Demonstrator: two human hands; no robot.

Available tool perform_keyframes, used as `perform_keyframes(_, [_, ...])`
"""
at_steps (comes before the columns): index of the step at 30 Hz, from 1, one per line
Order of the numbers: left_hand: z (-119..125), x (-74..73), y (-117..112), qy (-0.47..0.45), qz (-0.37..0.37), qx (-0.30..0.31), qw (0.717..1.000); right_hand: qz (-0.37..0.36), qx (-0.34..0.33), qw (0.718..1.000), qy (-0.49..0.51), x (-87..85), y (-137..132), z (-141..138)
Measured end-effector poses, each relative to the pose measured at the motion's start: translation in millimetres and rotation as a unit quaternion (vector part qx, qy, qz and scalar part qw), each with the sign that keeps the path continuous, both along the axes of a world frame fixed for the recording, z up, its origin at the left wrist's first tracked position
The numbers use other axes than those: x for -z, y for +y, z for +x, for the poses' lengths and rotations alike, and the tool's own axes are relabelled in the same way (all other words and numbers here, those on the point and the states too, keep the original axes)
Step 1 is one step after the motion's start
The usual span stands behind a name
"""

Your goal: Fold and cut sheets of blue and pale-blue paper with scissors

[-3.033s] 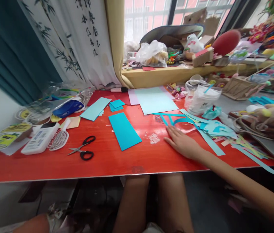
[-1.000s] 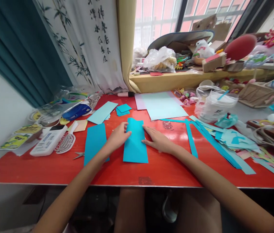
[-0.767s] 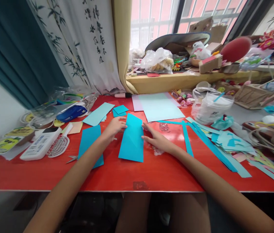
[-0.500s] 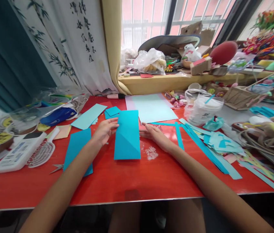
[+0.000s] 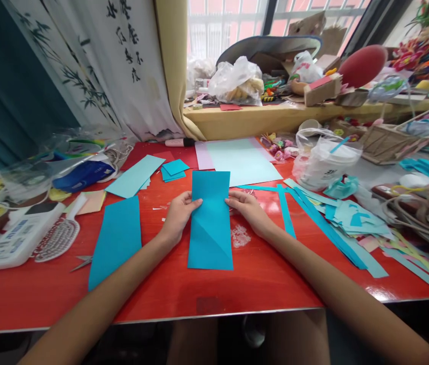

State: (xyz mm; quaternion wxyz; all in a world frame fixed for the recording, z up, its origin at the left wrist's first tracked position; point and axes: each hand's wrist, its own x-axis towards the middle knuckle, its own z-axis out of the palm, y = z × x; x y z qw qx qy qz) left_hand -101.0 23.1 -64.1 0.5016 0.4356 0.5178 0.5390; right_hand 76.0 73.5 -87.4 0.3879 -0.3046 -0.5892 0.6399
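A turquoise paper rectangle [image 5: 209,223] with a diagonal crease lies lengthwise on the red table [image 5: 260,284] in front of me. My left hand [image 5: 178,217] pinches its left edge about a third of the way down. My right hand [image 5: 250,210] pinches the right edge at the same height. Both hands have fingers closed on the paper, thumbs on top. A second turquoise sheet [image 5: 117,241] lies flat to the left, beside my left forearm, partly covering scissors [image 5: 81,262].
A hairbrush [image 5: 56,241] and a white device [image 5: 16,241] lie at the left. A pale blue sheet [image 5: 240,159] lies behind the paper. A bagged white tub [image 5: 322,162] and several blue strips and scraps [image 5: 324,223] fill the right. The windowsill [image 5: 275,116] is cluttered.
Three seconds ago only my right hand was on the table. Since then both hands took the creased paper, it was raised at its far end, and my hands slid nearer along its sides.
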Motion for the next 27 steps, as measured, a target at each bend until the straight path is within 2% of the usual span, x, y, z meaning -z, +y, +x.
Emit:
perform_keyframes(5, [0, 3.6, 0, -0.015, 0.001, -0.01, 1.0, -0.03, -0.037, 0.999, 0.015, -0.8, 3, 4])
perform_keyframes(11, [-3, 13.6, 4, 0.005, 0.018, -0.049, 0.999, -0.07, 0.005, 0.996, 0.06, -1.4, 7, 6])
perform_keyframes(14, [-3, 13.2, 3, 0.003, 0.014, -0.034, 0.999, -0.07, 0.026, 0.996, 0.059, -3.5, 6, 5])
perform_keyframes(18, [-3, 8.6, 1, 0.007, 0.002, 0.012, 1.0, -0.051, 0.016, 0.998, 0.015, -5.9, 4, 6])
perform_keyframes(23, [-7, 5.3, 2, -0.014, 0.027, -0.008, 1.0, -0.057, -0.046, 0.995, -0.07, -9.4, 2, 8])
perform_keyframes(25, [-7, 4.9, 3, -0.017, 0.02, 0.006, 1.0, -0.046, -0.04, 0.995, -0.082, -11.1, 2, 8])
perform_keyframes(27, [-7, 4.5, 3, -0.015, 0.005, 0.029, 0.999, -0.001, 0.001, 0.995, -0.099, -12.6, 1, 8])
